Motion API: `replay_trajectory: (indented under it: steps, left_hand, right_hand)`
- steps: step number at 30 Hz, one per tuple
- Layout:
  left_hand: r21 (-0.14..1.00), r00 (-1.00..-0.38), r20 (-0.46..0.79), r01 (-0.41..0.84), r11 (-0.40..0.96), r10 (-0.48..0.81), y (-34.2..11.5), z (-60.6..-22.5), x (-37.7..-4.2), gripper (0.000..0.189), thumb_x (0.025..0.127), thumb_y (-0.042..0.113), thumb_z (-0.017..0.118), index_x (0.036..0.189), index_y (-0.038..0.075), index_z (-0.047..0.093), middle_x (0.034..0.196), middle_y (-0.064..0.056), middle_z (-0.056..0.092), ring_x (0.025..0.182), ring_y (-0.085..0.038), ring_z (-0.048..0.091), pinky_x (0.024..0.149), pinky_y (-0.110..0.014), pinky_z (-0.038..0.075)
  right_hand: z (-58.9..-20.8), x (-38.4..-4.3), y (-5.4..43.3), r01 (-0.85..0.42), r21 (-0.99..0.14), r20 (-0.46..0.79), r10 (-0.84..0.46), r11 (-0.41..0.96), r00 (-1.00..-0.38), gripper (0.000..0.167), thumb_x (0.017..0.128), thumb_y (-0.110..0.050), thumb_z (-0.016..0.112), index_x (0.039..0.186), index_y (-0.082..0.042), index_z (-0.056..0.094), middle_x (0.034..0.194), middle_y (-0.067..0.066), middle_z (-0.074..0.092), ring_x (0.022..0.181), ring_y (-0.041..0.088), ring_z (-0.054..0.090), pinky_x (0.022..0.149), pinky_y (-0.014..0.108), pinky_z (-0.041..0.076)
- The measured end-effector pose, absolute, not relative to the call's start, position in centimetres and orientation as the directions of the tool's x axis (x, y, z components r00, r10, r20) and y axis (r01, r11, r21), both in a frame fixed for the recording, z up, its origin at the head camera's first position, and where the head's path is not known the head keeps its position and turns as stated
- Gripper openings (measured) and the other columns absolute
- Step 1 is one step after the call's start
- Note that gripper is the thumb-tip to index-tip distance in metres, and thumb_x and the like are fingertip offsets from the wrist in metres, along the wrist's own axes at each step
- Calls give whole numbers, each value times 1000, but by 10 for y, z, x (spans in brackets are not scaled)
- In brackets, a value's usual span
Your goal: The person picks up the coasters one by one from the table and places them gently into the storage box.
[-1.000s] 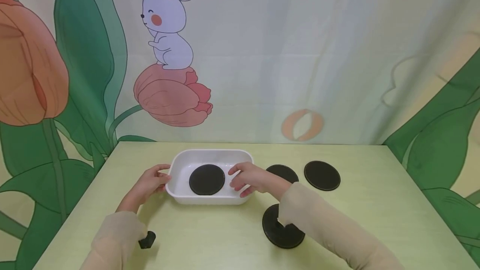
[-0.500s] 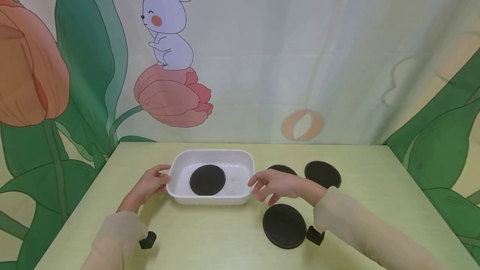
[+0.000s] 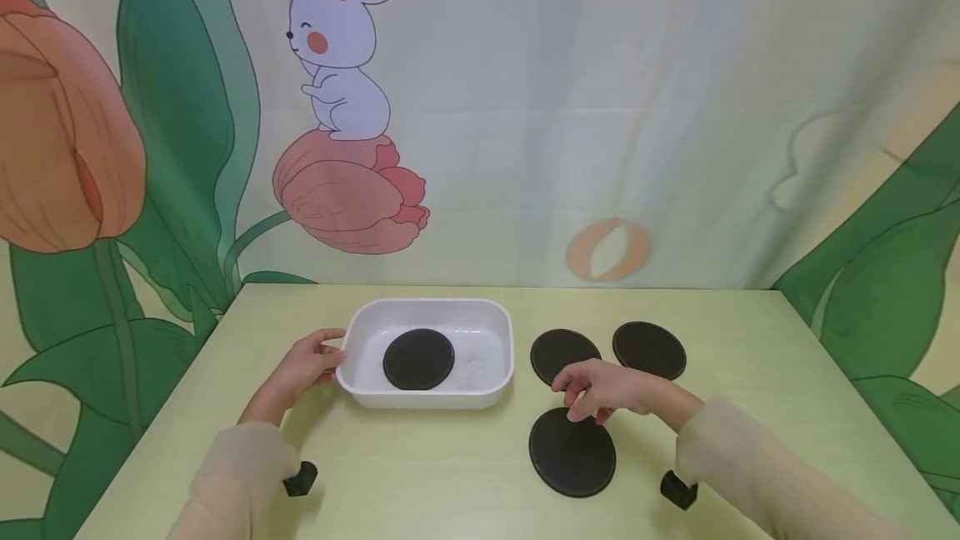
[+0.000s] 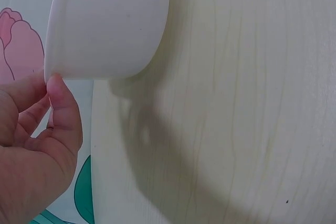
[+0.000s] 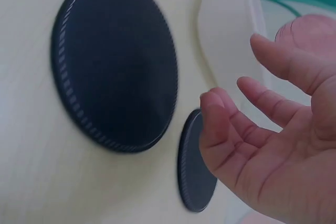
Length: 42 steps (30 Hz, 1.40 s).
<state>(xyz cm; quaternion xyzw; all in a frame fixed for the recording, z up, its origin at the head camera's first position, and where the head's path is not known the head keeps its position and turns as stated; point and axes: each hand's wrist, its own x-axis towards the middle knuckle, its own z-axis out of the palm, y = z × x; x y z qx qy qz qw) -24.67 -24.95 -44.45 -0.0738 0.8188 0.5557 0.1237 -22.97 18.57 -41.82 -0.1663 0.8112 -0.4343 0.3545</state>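
My left hand pinches the left rim of a white rectangular tray; in the left wrist view the thumb and fingers meet at the tray's edge. One round black coaster lies flat inside the tray, left of its middle. My right hand hangs over the far edge of another black coaster on the table, fingers loosely bent and holding nothing. The right wrist view shows that hand apart from the coaster, which has a stitched-looking rim.
Two more black coasters, one nearer the tray and one further right, lie behind my right hand on the pale table. A printed curtain hangs along the table's back edge. Small black blocks sit below both sleeves.
My right hand has drawn back from over the tray's right end, moving right and nearer to the front coaster. My left hand stays on the rim, and the coaster in the tray has not moved.
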Motion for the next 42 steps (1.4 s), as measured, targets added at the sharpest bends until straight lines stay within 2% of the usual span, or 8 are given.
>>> replay_trajectory:
  steps: [6,9,15,21,29,34,42]
  left_hand:
    - [888,-957,-289,-265,376,8,-248,-445,-248,46,89,10,50,131,2,33,102,-16,51,73,-13,52,62,-21,46]
    - [886,-956,-295,-271,377,5,-248,-444,-248,45,89,10,50,131,3,34,101,-15,51,72,-13,52,62,-21,46]
    - [886,-955,-296,-273,376,3,-249,-444,-249,45,89,10,50,131,3,34,101,-15,51,72,-13,52,62,-21,46]
    - [886,-954,-300,-277,373,6,-248,-445,-247,44,90,10,49,130,3,35,105,-18,50,75,-17,53,62,-21,46]
    - [885,-955,-298,-273,377,6,-248,-445,-247,44,90,10,49,131,2,34,103,-18,50,75,-16,53,62,-22,46]
    - [885,-955,-297,-275,377,1,-248,-445,-247,44,90,10,49,131,3,35,103,-18,50,74,-16,53,61,-21,46]
    - [884,-956,-294,-271,381,0,-249,-446,-248,44,89,10,50,131,3,35,98,-12,50,72,-13,53,61,-21,46]
  right_hand:
    - [-436,-234,199,77,-815,-439,-527,574,-728,44,72,-6,66,112,0,50,85,6,49,59,14,45,51,27,41]
    - [-442,-236,202,85,-813,-436,-505,577,-745,44,71,-6,67,111,0,50,84,5,48,60,14,45,49,27,40]
    - [-453,-236,203,54,-803,-408,-483,593,-775,41,70,-4,68,107,-1,52,79,4,48,55,13,43,46,24,35]
    - [-463,-235,203,-8,-810,-364,-513,586,-778,38,69,-1,68,104,0,53,75,4,47,49,11,37,44,21,30]
    - [-469,-234,197,-166,-728,-290,-518,665,-805,32,66,1,70,94,-5,56,76,6,49,69,17,44,60,27,37]
    - [-470,-233,191,-186,-660,-293,-477,728,-829,31,65,3,71,88,-8,55,77,5,49,70,17,44,61,28,37]
    - [-466,-237,188,-189,-625,-319,-469,757,-824,30,62,2,74,80,-5,52,73,4,45,67,16,42,60,26,35]
